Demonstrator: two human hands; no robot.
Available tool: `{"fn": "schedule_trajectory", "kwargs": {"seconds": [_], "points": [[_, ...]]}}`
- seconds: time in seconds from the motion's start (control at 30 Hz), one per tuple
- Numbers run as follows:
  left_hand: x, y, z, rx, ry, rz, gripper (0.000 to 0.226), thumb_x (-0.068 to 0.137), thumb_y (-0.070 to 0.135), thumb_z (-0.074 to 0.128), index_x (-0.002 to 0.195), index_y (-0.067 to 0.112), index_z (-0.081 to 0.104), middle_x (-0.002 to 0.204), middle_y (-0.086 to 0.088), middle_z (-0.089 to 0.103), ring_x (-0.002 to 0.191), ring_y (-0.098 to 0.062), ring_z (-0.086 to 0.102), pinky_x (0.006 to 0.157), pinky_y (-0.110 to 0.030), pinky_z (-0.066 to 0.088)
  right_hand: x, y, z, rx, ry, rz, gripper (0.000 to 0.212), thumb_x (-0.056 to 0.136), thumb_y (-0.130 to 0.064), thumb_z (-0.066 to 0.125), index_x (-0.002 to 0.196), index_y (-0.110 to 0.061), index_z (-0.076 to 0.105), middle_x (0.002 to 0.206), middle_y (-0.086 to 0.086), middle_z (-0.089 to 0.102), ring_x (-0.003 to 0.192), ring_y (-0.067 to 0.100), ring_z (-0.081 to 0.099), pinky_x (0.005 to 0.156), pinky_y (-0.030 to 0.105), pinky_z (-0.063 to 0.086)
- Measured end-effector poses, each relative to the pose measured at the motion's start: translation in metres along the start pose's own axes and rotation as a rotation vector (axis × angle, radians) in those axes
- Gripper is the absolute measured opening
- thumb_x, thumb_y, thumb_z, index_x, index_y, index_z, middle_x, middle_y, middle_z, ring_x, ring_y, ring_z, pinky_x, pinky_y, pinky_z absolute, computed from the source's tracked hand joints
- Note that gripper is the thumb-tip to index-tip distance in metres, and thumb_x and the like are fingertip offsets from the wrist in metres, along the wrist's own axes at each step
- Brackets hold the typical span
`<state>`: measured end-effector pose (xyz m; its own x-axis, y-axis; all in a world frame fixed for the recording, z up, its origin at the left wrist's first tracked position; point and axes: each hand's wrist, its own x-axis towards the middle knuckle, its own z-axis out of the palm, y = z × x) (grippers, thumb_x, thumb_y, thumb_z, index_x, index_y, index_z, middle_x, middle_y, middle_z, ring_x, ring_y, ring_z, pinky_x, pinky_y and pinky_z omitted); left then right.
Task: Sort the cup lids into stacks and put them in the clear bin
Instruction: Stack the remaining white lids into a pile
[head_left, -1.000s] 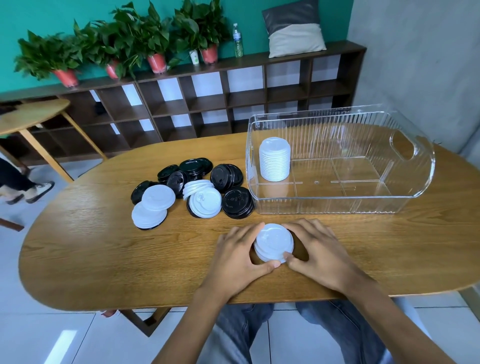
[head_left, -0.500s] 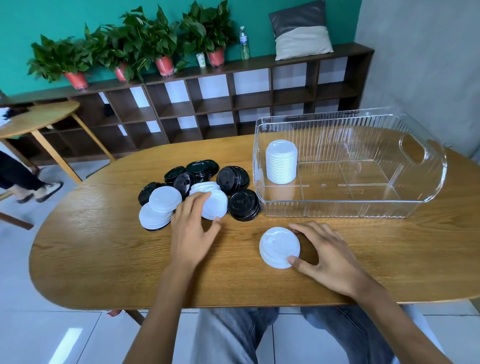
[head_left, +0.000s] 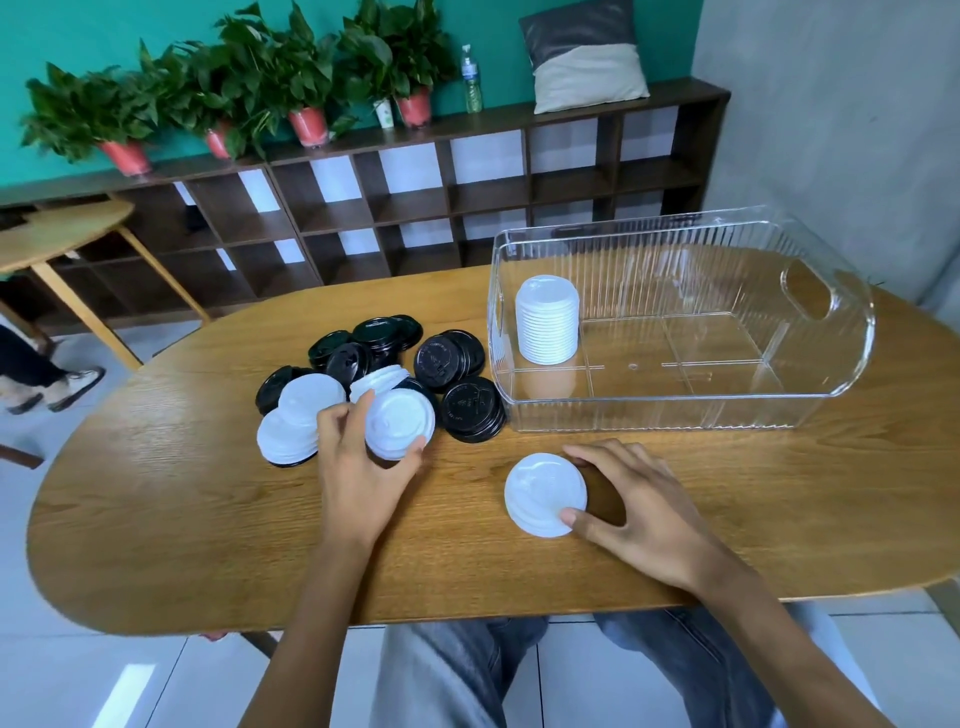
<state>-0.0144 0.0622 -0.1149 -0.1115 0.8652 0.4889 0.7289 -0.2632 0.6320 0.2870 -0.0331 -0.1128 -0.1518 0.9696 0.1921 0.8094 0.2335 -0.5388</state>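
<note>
Clear bin (head_left: 810, 405) on table (head_left: 156, 519): one tall stack of white lids (head_left: 548, 322) in its left end, remainder bare. Left of bin, loose pile of black lids (head_left: 470, 410) and white ones. Left hand (head_left: 358, 467) pinches a white lid (head_left: 399, 423) at pile's near edge. In front of bin, right hand (head_left: 639, 509) grips a short white stack (head_left: 544, 493), thumb and fingers curled round its rim.

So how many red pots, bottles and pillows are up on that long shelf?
Round red plant pots: 4
Clear plastic bottle: 1
Grey and beige square pillow: 1
Total: 6
</note>
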Motion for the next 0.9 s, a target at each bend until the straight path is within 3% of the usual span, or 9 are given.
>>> {"fn": "schedule_trajectory", "kwargs": {"seconds": [0.2,0.33,0.47,0.67,0.73,0.8,0.9], "points": [[-0.040,0.011,-0.015,-0.055,0.028,0.040,0.070,0.077,0.058,0.068,0.137,0.026,0.054,0.132,0.008,0.052,0.126,-0.012,0.046,0.108,-0.037,0.036,0.000,0.000,0.000,-0.057,-0.043,0.003,0.083,0.077,-0.084,0.039,0.148,-0.041,0.037,0.135,-0.025,0.044,0.127,0.002,0.034,0.105,0.028,0.025],[-0.055,0.018,-0.016,0.076,-0.193,0.142,0.066,0.079,0.068,0.062,0.135,0.033,0.054,0.120,0.016,0.053,0.111,-0.011,0.049,0.095,-0.036,0.036,0.001,0.000,0.001,-0.086,-0.068,0.002,0.092,0.073,-0.091,0.038,0.150,-0.040,0.034,0.137,-0.026,0.042,0.128,0.001,0.031,0.102,0.026,0.022],[-0.052,0.019,-0.015,0.197,-0.384,0.183,0.079,0.075,0.079,0.055,0.140,0.035,0.051,0.122,0.018,0.050,0.114,-0.009,0.047,0.094,-0.034,0.033,0.001,-0.001,0.000,-0.078,-0.066,0.004,0.092,0.072,-0.090,0.039,0.148,-0.038,0.038,0.136,-0.026,0.042,0.128,0.000,0.031,0.102,0.025,0.021],[-0.051,0.018,-0.016,0.104,-0.447,0.142,0.083,0.067,0.068,0.065,0.143,0.041,0.045,0.127,0.023,0.052,0.121,-0.008,0.047,0.107,-0.038,0.036,0.000,-0.002,-0.001,-0.052,-0.044,0.000,0.085,0.073,-0.084,0.046,0.144,-0.038,0.043,0.134,-0.025,0.045,0.126,-0.001,0.033,0.101,0.022,0.019],[-0.052,0.017,-0.017,-0.039,-0.424,0.065,0.084,0.067,0.066,0.071,0.143,0.047,0.042,0.134,0.030,0.049,0.126,-0.003,0.046,0.107,-0.032,0.037,0.000,-0.003,-0.002,-0.050,-0.044,-0.002,0.084,0.073,-0.084,0.047,0.144,-0.038,0.043,0.134,-0.026,0.046,0.126,-0.001,0.033,0.101,0.022,0.019],[-0.053,0.019,-0.018,-0.171,-0.361,0.032,0.082,0.068,0.062,0.077,0.141,0.049,0.043,0.137,0.025,0.055,0.125,-0.004,0.052,0.102,-0.022,0.041,0.000,-0.003,-0.002,-0.055,-0.045,-0.005,0.084,0.073,-0.084,0.047,0.144,-0.039,0.042,0.134,-0.027,0.045,0.126,-0.001,0.033,0.102,0.022,0.020],[-0.056,0.035,-0.014,-0.340,-0.294,0.099,0.073,0.072,0.050,0.084,0.136,0.041,0.050,0.133,0.020,0.061,0.122,-0.009,0.060,0.096,-0.015,0.045,0.000,-0.005,-0.003,-0.068,-0.044,-0.020,0.086,0.072,-0.083,0.047,0.147,-0.042,0.038,0.132,-0.036,0.042,0.125,-0.006,0.028,0.101,0.020,0.017]]}}
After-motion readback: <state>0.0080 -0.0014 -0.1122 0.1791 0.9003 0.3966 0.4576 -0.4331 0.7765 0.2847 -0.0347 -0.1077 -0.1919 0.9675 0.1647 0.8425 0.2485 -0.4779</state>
